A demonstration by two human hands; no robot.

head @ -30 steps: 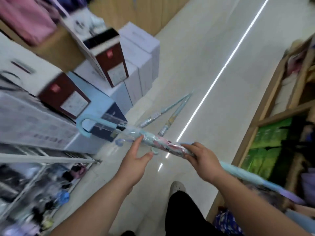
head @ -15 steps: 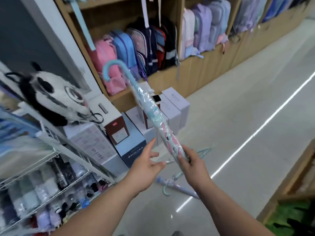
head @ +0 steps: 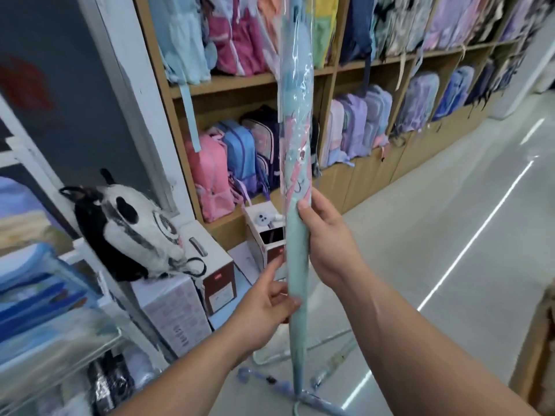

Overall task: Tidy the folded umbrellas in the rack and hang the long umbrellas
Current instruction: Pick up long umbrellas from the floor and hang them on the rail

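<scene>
A long light-blue umbrella [head: 295,121] in a clear plastic sleeve, with pink print, stands almost upright in front of me; its top runs out of the frame. My right hand [head: 326,238] grips it at mid-length, thumb curled round the front. Lower down, my left hand [head: 267,307] pinches the shaft between thumb and fingers. Two more long umbrellas [head: 330,360] lie on the floor below, partly hidden by the held one. The wire rack [head: 99,364] at lower left holds several folded umbrellas, blurred.
Wooden shelves [head: 240,81] full of backpacks fill the back wall. White boxes [head: 177,307] are stacked by the rack, with a panda plush bag [head: 132,232] on top. The tiled aisle [head: 450,235] opens to the right; another shelf edge [head: 537,349] stands at far right.
The umbrella has swung from level to upright and risen. My right hand kept its grip; my left hand, open beside it before, now pinches the lower shaft. My view has lifted from the floor.
</scene>
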